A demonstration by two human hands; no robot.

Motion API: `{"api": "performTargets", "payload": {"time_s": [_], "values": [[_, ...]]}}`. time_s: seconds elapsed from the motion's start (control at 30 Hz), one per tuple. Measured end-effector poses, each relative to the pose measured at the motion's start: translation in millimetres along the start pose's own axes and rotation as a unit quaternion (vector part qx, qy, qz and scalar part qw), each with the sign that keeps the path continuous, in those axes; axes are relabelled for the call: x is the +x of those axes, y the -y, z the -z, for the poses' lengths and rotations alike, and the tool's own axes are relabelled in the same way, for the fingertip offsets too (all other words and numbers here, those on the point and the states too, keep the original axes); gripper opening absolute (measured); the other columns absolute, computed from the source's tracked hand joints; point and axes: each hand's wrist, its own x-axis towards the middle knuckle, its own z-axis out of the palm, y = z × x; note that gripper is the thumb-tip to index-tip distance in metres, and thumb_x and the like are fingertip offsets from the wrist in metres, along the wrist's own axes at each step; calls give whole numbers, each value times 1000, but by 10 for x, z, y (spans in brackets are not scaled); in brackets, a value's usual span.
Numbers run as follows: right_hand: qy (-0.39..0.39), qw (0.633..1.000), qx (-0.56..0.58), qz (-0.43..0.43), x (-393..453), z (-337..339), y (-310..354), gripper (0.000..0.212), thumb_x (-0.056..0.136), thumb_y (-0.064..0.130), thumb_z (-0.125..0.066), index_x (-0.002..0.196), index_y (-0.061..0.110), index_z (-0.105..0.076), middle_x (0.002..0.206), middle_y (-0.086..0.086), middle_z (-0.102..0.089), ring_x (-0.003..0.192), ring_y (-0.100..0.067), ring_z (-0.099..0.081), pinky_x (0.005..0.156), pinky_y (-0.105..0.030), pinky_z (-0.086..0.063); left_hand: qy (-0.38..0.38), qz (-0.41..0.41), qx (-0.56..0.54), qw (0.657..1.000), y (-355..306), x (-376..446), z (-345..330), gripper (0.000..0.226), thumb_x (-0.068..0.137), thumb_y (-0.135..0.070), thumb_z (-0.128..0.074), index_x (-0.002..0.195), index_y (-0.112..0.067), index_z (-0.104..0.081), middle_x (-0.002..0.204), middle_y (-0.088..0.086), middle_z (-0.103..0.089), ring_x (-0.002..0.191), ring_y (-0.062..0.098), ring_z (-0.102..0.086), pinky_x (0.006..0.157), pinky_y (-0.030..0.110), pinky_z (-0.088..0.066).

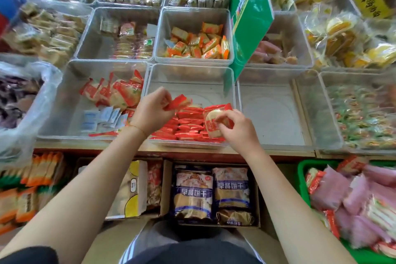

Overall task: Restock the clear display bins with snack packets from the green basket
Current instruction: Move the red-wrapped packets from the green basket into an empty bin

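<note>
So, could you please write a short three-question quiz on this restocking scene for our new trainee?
1. True or false: both hands hold red snack packets over the clear bin.
2. Where is the green basket? A) lower right B) upper left C) top centre
3. Fill in: the tall sign standing among the bins is coloured ____.

Key
1. True: the left hand pinches a red packet, and the right hand grips a round packet.
2. A
3. green

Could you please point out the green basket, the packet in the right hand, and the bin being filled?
green basket (302,180): head view, its left wall.
packet in the right hand (211,124): head view, its clear front.
bin being filled (188,75): head view, its far wall.
</note>
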Motion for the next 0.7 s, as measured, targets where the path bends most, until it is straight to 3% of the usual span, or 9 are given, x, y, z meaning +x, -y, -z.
{"api": "performTargets", "payload": {"time_s": [0.07, 0.23, 0.3, 0.37, 0.47, 0.53, 0.63, 0.7], "values": [[9, 1000, -2, -15, 33, -50, -43, 14, 89, 10, -66, 94, 23, -69, 90, 7, -57, 78, -10, -55, 66, -19, -41, -6, 9, 61, 998, 162, 192, -74, 20, 82, -9, -67, 96, -8, -53, 82, 9, -64, 73, 30, -58, 65, 37, -49], [26, 998, 16, -46, 126, -299, 29, 17, 93, 11, -62, 99, 24, -70, 95, 8, -58, 83, -7, -57, 71, -16, -44, 38, 23, 154, 987, 519, 495, -314, 20, 82, -3, -54, 98, -12, -49, 70, 10, -59, 62, 35, -53, 54, 35, -40], [29, 998, 17, -50, 171, -396, 85, 18, 94, 12, -61, 99, 27, -69, 99, 7, -59, 87, -8, -58, 75, -16, -46, 19, -10, 193, 981, 624, 639, -345, 21, 77, 1, -54, 94, -12, -52, 65, 11, -61, 61, 36, -57, 64, 36, -39], [27, 998, 12, -53, 226, -484, 129, 18, 94, 12, -61, 101, 26, -69, 100, 7, -59, 88, -7, -58, 76, -14, -45, 23, -40, 236, 971, 710, 772, -365, 23, 74, 3, -53, 91, -12, -53, 64, 9, -61, 65, 34, -60, 86, 40, -38], [17, 998, -4, -58, 312, -590, 195, 20, 95, 11, -59, 105, 25, -68, 96, 10, -56, 85, -3, -54, 73, -14, -42, 59, -70, 268, 959, 855, 859, -440, 28, 73, 6, -49, 92, -14, -54, 66, 5, -61, 70, 31, -61, 107, 47, -27], [9, 998, -4, -60, 384, -638, 238, 27, 96, 9, -55, 114, 26, -66, 103, 7, -57, 88, -7, -55, 79, -22, -48, 73, -86, 287, 951, 965, 843, -502, 27, 76, 4, -48, 91, -15, -58, 67, 5, -62, 72, 30, -63, 115, 51, -16], [15, 998, 15, -56, 525, -687, 330, 53, 99, 8, -51, 143, 37, -44, 137, 2, -55, 121, -13, -53, 99, -29, -48, 98, -102, 334, 932, 1030, 799, -532, 25, 83, -2, -42, 90, -17, -61, 66, 2, -61, 76, 27, -65, 120, 55, -1], [7, 998, 0, -57, 667, -749, 389, 65, 100, 12, -52, 151, 43, -26, 137, -3, -57, 116, -18, -59, 91, -31, -52, 137, -114, 352, 919, 1011, 790, -504, 27, 88, -6, -38, 94, -18, -62, 69, -1, -61, 84, 26, -65, 120, 57, 6]]}}
